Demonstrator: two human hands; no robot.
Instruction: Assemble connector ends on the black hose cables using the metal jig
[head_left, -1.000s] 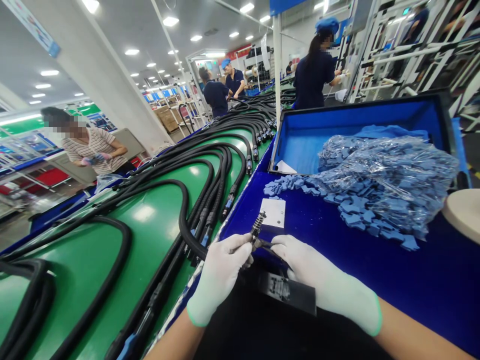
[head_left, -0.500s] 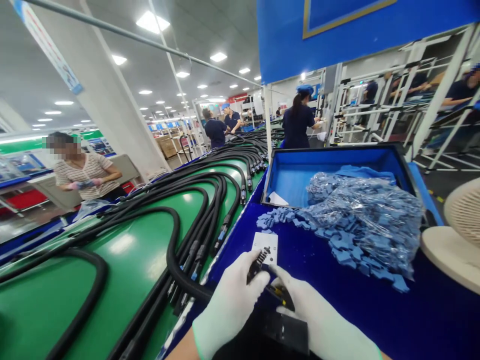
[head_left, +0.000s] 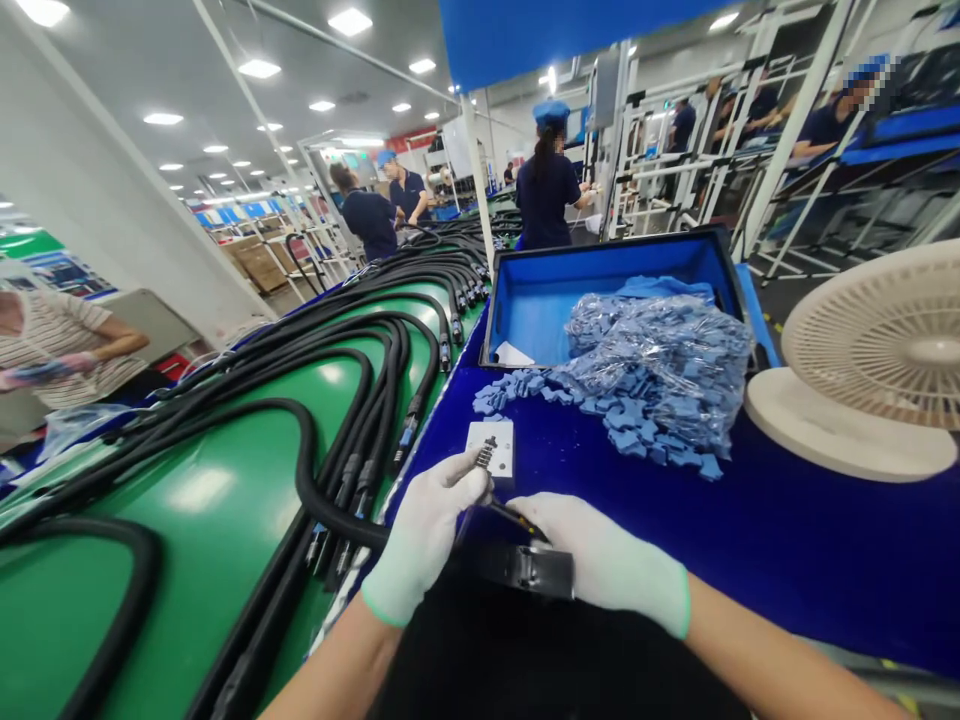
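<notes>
My white-gloved left hand (head_left: 435, 515) is closed, pinching a small black connector (head_left: 486, 456) with a row of metal contacts. Just behind the connector lies a white block (head_left: 504, 452) with small holes. My right hand (head_left: 581, 535), also gloved, is closed around a dark cable (head_left: 517, 518) with yellow marks, which runs toward the left fingers. Part of that cable is hidden by the gloves. Below the right hand is a black box-shaped piece (head_left: 546, 571) with a shiny face; what it belongs to cannot be made out.
Loose blue clips (head_left: 637, 440) spill from a clear plastic bag (head_left: 667, 350) beside a blue bin (head_left: 525, 300). A beige fan (head_left: 847, 420) stands at right. Thick black hoses (head_left: 300, 420) cover the green belt (head_left: 202, 580) at left. Several people work farther off.
The view has swung right and down, showing more of the fan and both forearms. My hands keep hold of the connector and cable, with the right palm less turned inward.
</notes>
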